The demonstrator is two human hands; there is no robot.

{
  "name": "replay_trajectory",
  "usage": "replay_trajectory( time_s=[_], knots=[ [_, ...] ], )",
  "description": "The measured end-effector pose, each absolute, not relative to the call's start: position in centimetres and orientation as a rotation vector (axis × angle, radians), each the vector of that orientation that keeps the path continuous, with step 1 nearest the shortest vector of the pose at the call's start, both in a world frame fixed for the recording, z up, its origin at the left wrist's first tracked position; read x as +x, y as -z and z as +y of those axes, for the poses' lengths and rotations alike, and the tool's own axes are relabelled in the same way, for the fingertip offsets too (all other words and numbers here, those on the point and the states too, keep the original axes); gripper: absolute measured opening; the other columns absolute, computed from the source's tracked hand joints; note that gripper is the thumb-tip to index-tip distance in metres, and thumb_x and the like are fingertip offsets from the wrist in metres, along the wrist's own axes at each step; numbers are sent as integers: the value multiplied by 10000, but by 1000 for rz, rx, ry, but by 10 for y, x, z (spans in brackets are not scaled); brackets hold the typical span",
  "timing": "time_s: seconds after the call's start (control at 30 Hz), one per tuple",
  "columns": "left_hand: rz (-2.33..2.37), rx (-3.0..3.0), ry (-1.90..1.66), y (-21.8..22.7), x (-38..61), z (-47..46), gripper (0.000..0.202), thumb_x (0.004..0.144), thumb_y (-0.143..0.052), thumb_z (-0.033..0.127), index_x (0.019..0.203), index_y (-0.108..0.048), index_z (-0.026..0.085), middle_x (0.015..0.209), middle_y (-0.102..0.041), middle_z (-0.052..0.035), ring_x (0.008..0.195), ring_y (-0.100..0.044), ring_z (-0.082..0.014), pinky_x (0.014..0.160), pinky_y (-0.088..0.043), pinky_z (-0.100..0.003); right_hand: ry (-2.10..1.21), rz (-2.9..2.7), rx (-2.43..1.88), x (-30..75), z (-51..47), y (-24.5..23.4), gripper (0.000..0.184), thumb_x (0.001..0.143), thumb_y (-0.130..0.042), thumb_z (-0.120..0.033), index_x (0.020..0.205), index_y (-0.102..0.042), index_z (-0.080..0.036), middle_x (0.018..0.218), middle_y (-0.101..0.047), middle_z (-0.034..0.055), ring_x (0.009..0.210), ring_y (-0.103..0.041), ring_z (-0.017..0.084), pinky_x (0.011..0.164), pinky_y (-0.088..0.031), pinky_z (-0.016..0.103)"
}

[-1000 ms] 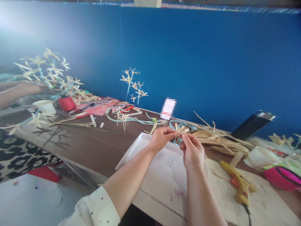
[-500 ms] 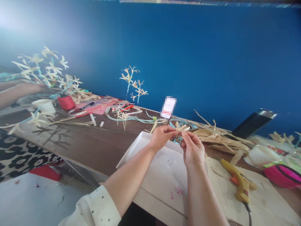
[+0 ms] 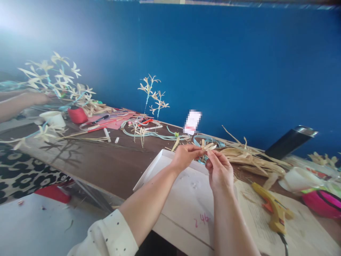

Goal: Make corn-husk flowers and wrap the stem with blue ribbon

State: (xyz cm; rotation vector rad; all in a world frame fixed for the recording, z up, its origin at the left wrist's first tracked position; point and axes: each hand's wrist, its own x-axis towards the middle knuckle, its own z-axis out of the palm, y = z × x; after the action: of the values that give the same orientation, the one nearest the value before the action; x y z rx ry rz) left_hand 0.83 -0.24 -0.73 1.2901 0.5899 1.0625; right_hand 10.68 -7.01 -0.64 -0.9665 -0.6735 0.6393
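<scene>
Left hand (image 3: pixel 186 156) and right hand (image 3: pixel 220 169) — both pinching a pale, straw-like petalled flower (image 3: pixel 210 146), frame centre
Yellow plastic glue gun (image 3: pixel 276 209) — lower right, lying on cream printed paper (image 3: pixel 252 217)

1. Pale flower (image 3: pixel 209 146) between left hand (image 3: pixel 185 156) and right hand (image 3: pixel 220 169): base hidden by fingertips, join too small to tell.
2. White tray (image 3: pixel 192 197) below both hands: parts covered by the forearms.
3. Co-worker's arm (image 3: pixel 21 104), far left of left hand: cut by left edge, its hand blurred.
4. White card (image 3: pixel 192 121) beyond the hands: pixelated, unreadable.
5. Black bottle (image 3: pixel 289 144), beyond and right of right hand: lower end hidden behind dry strips (image 3: pixel 247 160).
6. Glue gun (image 3: pixel 277 212), right of right hand: cord cut by bottom edge.
7. Printed page (image 3: pixel 249 213) under it: text too blurred.
8. Pink pouch (image 3: pixel 321 203), far right of right hand: cut by right edge.
</scene>
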Motion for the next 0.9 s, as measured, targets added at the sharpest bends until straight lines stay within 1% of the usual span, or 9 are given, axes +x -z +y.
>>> replay_trajectory(
  time_s=[0.4,0.57,0.73,0.9],
  knots=[
    [594,1320,-1048,11,9,0,351,622,-728,431,795,-715,125,675,-654,-34,619,-572,-118,617,-478,-249,-637,-697,-967,108,-69,9,219,637,-773,-317,756,-648,-183,544,-537,-47,431,-358,50,426,-267,199],
    [568,1325,-1049,14,11,1,316,644,-715,412,776,-708,125,647,-642,-26,610,-574,-116,620,-481,-251,-634,-689,-975,107,-68,9,229,634,-772,-320,768,-652,-177,572,-561,-37,436,-368,48,421,-264,198],
    [574,1310,-1050,14,11,1,287,659,-707,385,772,-704,121,651,-649,-31,602,-580,-115,626,-494,-259,-618,-647,-980,109,-68,9,234,642,-759,-321,775,-645,-165,649,-598,-18,436,-371,37,403,-259,185],
    [598,1272,-1045,8,10,-1,273,665,-707,358,791,-707,116,680,-668,-43,612,-604,-124,640,-508,-271,-498,-493,-1025,116,-64,13,302,617,-749,-358,811,-606,-175,653,-597,-27,406,-376,36,369,-253,170]
  ],
)
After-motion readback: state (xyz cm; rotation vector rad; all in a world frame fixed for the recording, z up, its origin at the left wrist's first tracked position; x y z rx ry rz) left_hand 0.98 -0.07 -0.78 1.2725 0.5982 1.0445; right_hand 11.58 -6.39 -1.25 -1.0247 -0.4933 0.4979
